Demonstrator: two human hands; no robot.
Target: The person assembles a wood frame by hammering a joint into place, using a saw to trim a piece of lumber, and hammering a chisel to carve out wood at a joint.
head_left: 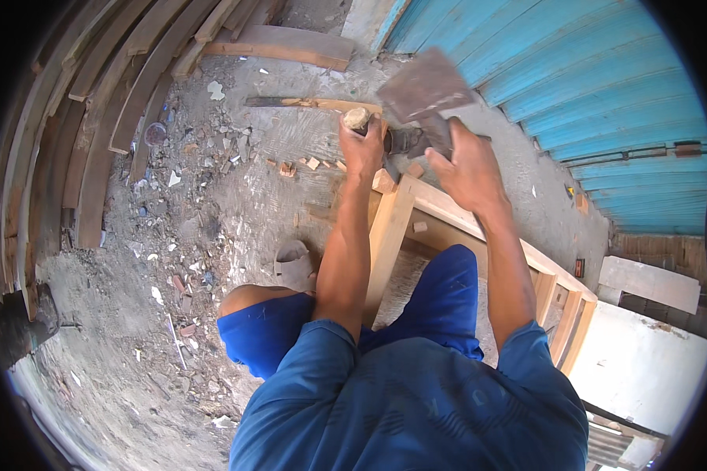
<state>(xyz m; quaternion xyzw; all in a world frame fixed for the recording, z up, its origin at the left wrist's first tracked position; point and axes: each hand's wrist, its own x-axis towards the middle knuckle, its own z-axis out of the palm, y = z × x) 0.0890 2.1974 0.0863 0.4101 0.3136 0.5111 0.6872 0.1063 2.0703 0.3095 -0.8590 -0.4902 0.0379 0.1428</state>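
Note:
My left hand [361,147] is wrapped round a chisel [357,118], whose pale, round handle end shows above the fist. The chisel's lower part is mostly hidden behind the hand, by the upper corner of a light wooden frame [390,224]. In my right hand [473,166] is the handle of a wooden mallet [424,85]. Its broad, dark block of a head is raised ahead and right of the chisel, apart from it and slightly smeared by motion. The frame slants from that corner toward the lower right, around my bent right knee.
Long planks [94,129] lie stacked at the far left. Small wood offcuts [287,169] and rubble [188,235] are strewn on the concrete. A blue-green slatted door [581,102] stands at the far right. A greyish cup-like container [292,263] sits by my left knee.

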